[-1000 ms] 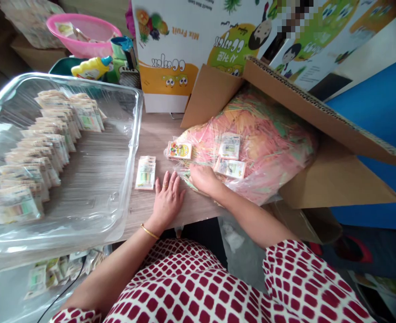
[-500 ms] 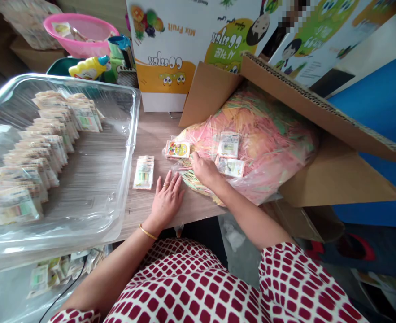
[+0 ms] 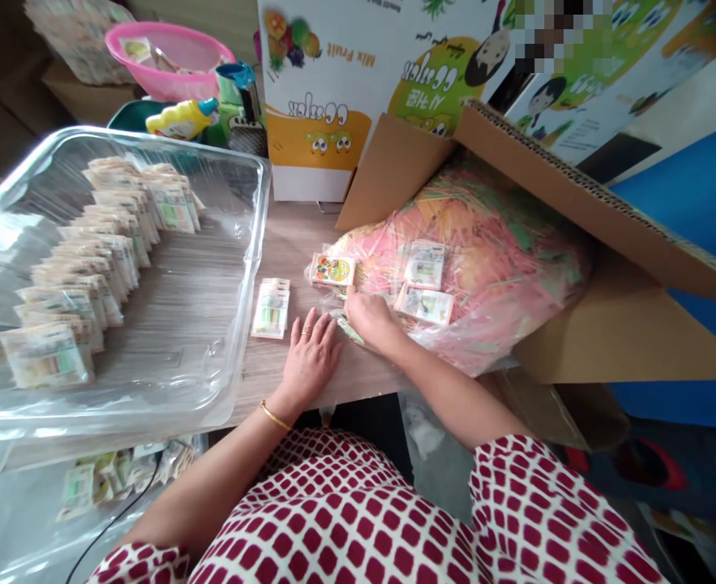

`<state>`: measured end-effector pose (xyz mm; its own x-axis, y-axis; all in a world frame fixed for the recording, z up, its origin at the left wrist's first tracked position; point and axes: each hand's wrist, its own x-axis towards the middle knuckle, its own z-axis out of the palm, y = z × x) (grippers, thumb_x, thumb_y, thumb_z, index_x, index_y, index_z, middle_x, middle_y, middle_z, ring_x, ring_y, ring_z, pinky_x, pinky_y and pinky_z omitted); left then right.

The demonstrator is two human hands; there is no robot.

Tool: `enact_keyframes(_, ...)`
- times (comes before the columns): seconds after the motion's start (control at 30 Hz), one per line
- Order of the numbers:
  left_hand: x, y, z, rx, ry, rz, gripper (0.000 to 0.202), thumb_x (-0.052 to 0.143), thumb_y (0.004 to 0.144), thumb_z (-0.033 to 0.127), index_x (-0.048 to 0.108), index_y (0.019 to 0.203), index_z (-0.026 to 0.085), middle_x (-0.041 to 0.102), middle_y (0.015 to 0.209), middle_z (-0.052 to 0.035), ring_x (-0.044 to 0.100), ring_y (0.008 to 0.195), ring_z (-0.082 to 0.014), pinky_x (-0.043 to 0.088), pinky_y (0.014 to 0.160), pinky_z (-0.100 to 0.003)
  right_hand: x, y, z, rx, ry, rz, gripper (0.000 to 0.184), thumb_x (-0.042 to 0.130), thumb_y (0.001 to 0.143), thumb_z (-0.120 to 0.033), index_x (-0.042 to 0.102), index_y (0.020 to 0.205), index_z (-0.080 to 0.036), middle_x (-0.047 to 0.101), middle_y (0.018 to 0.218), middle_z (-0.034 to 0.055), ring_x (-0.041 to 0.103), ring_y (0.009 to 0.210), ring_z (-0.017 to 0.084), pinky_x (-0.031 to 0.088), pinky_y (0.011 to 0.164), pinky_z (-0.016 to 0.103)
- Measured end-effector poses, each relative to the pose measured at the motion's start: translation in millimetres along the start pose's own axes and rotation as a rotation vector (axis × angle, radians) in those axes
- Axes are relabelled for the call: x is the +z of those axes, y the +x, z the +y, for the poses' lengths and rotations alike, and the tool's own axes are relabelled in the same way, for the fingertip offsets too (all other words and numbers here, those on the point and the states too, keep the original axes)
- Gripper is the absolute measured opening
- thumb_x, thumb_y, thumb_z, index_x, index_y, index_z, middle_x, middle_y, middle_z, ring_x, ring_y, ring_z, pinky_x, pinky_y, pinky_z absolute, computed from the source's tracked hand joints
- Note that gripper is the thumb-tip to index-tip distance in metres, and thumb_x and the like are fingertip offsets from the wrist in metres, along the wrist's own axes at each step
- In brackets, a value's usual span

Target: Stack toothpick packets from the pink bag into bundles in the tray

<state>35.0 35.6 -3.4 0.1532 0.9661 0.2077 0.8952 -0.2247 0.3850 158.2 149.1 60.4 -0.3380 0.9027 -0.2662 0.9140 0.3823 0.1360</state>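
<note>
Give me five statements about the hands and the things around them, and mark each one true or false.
1. The left hand rests palm down on the table. True.
2. The clear tray holds rows of packets. True.
3. Both hands are inside the tray. False: neither is; the right hand is at the bag of coloured sticks.
4. Beyond the tray lies an all-black bottle. False: the yellow bottle there has a blue cap.
5. Loose packets lie on top of the bag. True.
</note>
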Motion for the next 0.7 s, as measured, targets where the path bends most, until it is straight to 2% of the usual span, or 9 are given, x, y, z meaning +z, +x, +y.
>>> enact_keyframes(0.13,-0.9,0,0,-0.013,-0.006,-0.001,0.050,0.040,0.105,0.036,0.052,0.150,0.018,0.052,0.157,-0.0109,0.032,0.155,-0.0338,0.022,0.128,-0.057,-10,-10,17,-0.049,-0.038,0.085,0.037,0.029,0.104,-0.012,0.060,0.123,-0.004,0.070,0.116,0.0261,0.073,0.099,0.030,0.055,0.080,0.034)
enact_keyframes(0.23,-2.5,-1,0,-0.009,-0.019,-0.011,0.049,0.040,0.105,0.036,0.052,0.149,0.018,0.052,0.157,-0.0109,0.032,0.155,-0.0338,0.022,0.128,-0.057,-15,-13,31,0.090,0.137,0.168,0.038,0.027,0.108,-0.022,0.054,0.128,-0.006,0.072,0.114,0.0234,0.073,0.099,0.028,0.053,0.081,0.033)
enact_keyframes(0.33,-3.0,0,0,-0.009,-0.023,-0.008,0.049,0.041,0.105,0.036,0.053,0.149,0.019,0.052,0.157,-0.0103,0.033,0.154,-0.0341,0.022,0.128,-0.057,-12,-12,45,0.190,0.483,0.298,0.032,0.029,0.108,-0.029,0.052,0.123,-0.012,0.075,0.108,0.0179,0.072,0.098,0.025,0.052,0.082,0.030)
enact_keyframes(0.4,-2.2,0,0,-0.011,-0.023,0.000,0.049,0.041,0.105,0.036,0.053,0.149,0.019,0.052,0.157,-0.0102,0.034,0.154,-0.0343,0.022,0.127,-0.057,-9,-13,52,0.184,0.799,0.319,0.029,0.031,0.108,-0.036,0.053,0.113,-0.017,0.077,0.093,0.0106,0.070,0.078,0.019,0.052,0.071,0.026)
enact_keyframes(0.47,-0.4,-1,-1,-0.008,-0.023,0.014,0.048,0.042,0.105,0.036,0.053,0.149,0.019,0.053,0.157,-0.0107,0.036,0.153,-0.0346,0.023,0.127,-0.057,-7,-14,56,0.198,1.146,0.293,0.032,0.032,0.107,-0.045,0.052,0.100,-0.021,0.071,0.071,0.0018,0.058,0.052,0.013,0.044,0.053,0.022)
enact_keyframes(0.53,1.2,-1,-2,0.004,-0.025,0.032,0.048,0.043,0.104,0.035,0.053,0.148,0.019,0.054,0.156,-0.0119,0.037,0.152,-0.0350,0.024,0.126,-0.058,-9,-14,58,0.264,1.468,0.293,0.036,0.040,0.104,-0.051,0.051,0.085,-0.023,0.059,0.055,-0.0038,0.045,0.040,0.010,0.034,0.042,0.020)
enact_keyframes(0.63,-0.7,-1,-4,0.030,-0.043,0.078,0.045,0.046,0.104,0.032,0.056,0.145,0.016,0.056,0.152,-0.0150,0.038,0.150,-0.0365,0.025,0.124,-0.060,-19,-12,58,0.431,1.863,0.362,0.036,0.058,0.097,-0.048,0.048,0.074,-0.023,0.051,0.049,-0.0067,0.044,0.039,0.008,0.035,0.041,0.019)
enact_keyframes(0.7,-7.5,1,0,0.046,-0.093,0.114,0.037,0.047,0.103,0.030,0.062,0.135,0.016,0.063,0.141,-0.0171,0.047,0.142,-0.0366,0.033,0.118,-0.058,-24,-10,56,0.513,2.043,0.388,0.034,0.064,0.094,-0.043,0.047,0.072,-0.023,0.051,0.048,-0.0076,0.047,0.040,0.009,0.039,0.043,0.018)
